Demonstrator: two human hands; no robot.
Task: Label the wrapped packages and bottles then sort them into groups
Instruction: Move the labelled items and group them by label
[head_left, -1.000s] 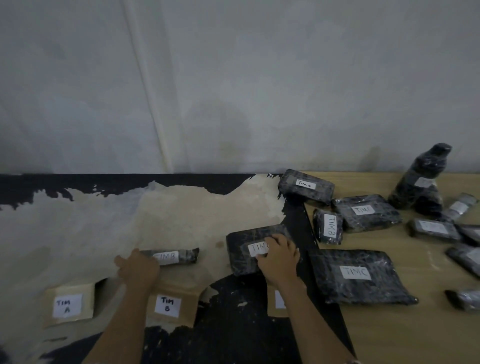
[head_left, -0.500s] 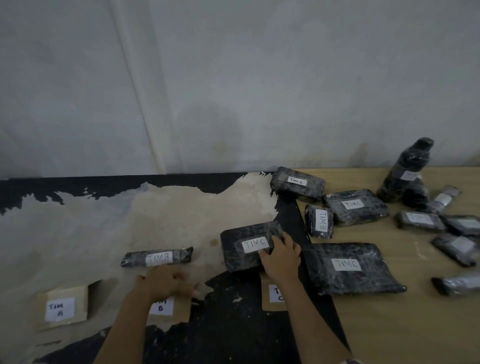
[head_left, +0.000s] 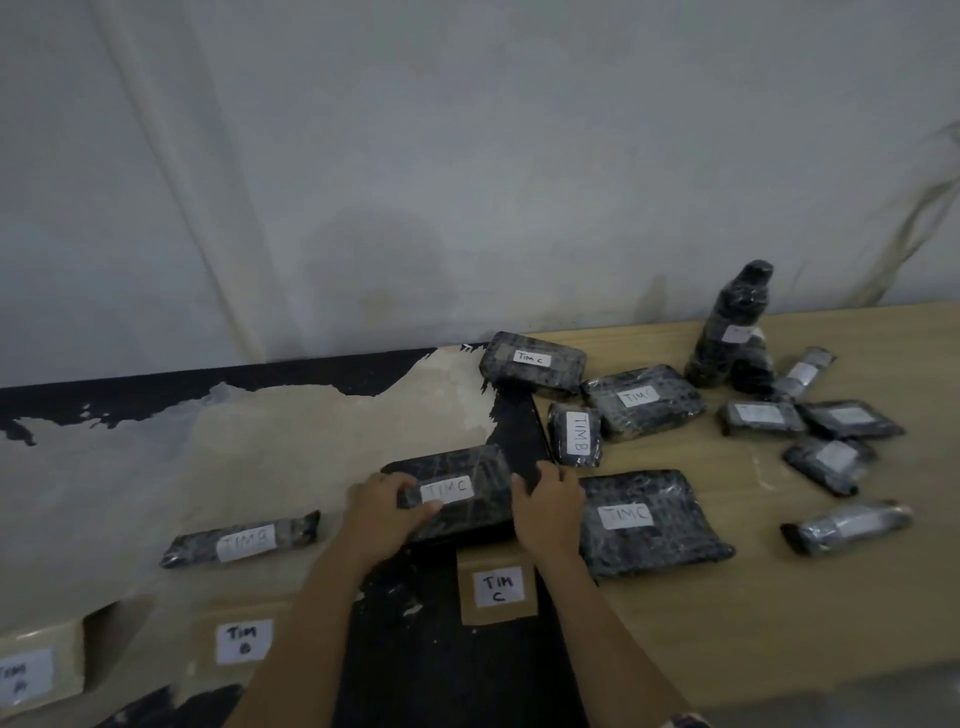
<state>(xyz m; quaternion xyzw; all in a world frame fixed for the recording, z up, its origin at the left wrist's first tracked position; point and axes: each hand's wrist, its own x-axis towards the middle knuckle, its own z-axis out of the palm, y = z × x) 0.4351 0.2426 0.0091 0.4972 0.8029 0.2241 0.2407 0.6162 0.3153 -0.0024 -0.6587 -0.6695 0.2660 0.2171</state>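
Note:
A black wrapped package labelled TIM C lies just behind the brown TIM C card. My left hand grips its left end, thumb on the label. My right hand holds its right end, fingers curled over the edge. A thin wrapped roll labelled TIM B lies to the left, behind the TIM B card. A large flat TIM C package sits right of my right hand. A wrapped bottle stands at the back right.
A TIM A card lies at the far left. Several more wrapped packages, among them a small TIM B package and two TIM C packages, are scattered on the wooden table. A wall runs right behind.
My left hand left the TIM B roll, pulled back over the TIM B card, then moved right onto the left end of the TIM C package. My right hand shifted to the package's right end.

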